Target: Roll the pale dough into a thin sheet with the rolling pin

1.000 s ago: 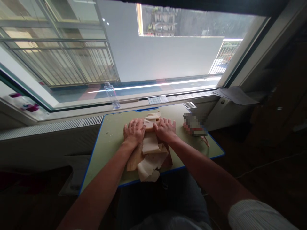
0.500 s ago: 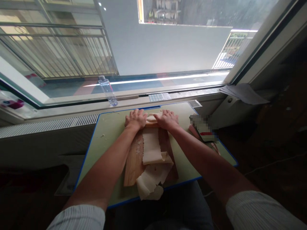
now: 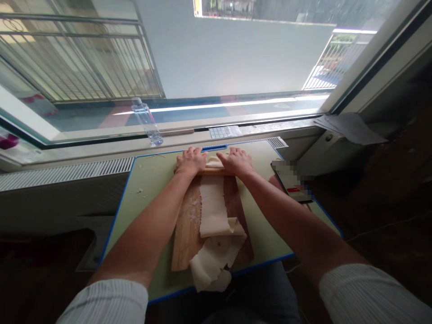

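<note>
A long strip of dough [image 3: 213, 202] with ragged edges lies along a wooden cutting board [image 3: 184, 243]. Its near end is folded over and droops past the board and the table's front edge. Across the far part of the dough lies a wooden rolling pin [image 3: 215, 172]. My left hand [image 3: 191, 161] is closed over the pin's left end, and my right hand [image 3: 237, 162] over its right end. Both thumbs point inward. Some dough shows beyond the pin between the hands; the board's far end is hidden.
The board rests on a pale green table [image 3: 153, 175] with blue edging. At its right is a partly blurred, phone-like flat object [image 3: 292, 182]. A clear bottle [image 3: 147, 121] and a sheet of small squares [image 3: 224, 131] sit on the windowsill. Papers [image 3: 349, 126] lie farther right.
The view has tilted down and come slightly closer, shifting the window upward in the picture. Both hands stay on the rolling pin, with little visible movement over the dough.
</note>
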Demonstrator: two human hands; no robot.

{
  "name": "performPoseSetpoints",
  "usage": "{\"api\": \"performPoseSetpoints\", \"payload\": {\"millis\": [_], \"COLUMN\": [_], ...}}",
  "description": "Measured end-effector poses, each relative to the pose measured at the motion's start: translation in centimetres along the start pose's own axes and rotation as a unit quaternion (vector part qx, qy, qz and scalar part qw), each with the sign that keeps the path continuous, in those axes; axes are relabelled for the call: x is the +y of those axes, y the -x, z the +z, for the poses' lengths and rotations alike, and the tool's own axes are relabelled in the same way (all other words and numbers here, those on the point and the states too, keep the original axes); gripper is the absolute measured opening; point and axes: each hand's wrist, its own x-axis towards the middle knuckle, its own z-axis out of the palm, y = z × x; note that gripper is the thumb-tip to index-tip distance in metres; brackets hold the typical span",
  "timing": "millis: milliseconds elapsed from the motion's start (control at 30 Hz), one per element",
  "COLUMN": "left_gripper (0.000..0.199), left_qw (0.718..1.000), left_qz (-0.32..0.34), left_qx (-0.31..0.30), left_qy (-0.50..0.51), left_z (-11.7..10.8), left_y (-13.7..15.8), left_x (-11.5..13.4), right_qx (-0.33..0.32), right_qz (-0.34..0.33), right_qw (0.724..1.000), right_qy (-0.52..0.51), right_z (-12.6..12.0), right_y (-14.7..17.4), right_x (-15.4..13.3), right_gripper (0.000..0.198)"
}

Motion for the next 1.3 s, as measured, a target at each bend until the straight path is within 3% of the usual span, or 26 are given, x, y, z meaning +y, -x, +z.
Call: {"api": "performPoseSetpoints", "payload": {"millis": [133,400,600,700,833,1067,1300], "left_gripper": [0.068,0.064,0.062,0.062,0.061,0.063,0.072], "left_qw": [1.000,0.996,0.993,0.993,0.993,0.996,1.000], "left_qz": [0.004,0.026,0.072,0.084,0.081,0.034,0.018], "left_qx": [-0.001,0.075,0.084,0.076,0.073,0.074,0.021], "left_qy": [0.000,-0.041,-0.045,-0.041,-0.048,-0.038,0.005], "left_z": [0.2,1.2,1.2,1.2,1.2,1.0,0.3], "left_y": [2.4,9.7,15.6,17.2,16.0,9.3,3.8], "left_x": [-0.2,-0.5,-1.2,-1.5,-1.4,-1.0,-1.2], "right_qx": [0.020,0.105,0.080,0.082,0.079,0.090,0.029], "right_qz": [0.019,-0.027,-0.066,-0.084,-0.095,-0.059,-0.010], "right_qw": [1.000,0.994,0.994,0.992,0.991,0.994,0.999], "right_qy": [-0.006,0.029,0.046,0.050,0.048,0.035,0.021], "right_z": [0.3,1.9,1.9,2.0,1.9,1.5,0.9], "right_y": [2.1,8.3,12.8,13.9,12.7,7.3,2.8], "right_x": [-0.1,0.0,0.8,1.4,1.5,0.3,0.2], "right_gripper": [0.079,0.067,0.069,0.070,0.067,0.069,0.077]}}
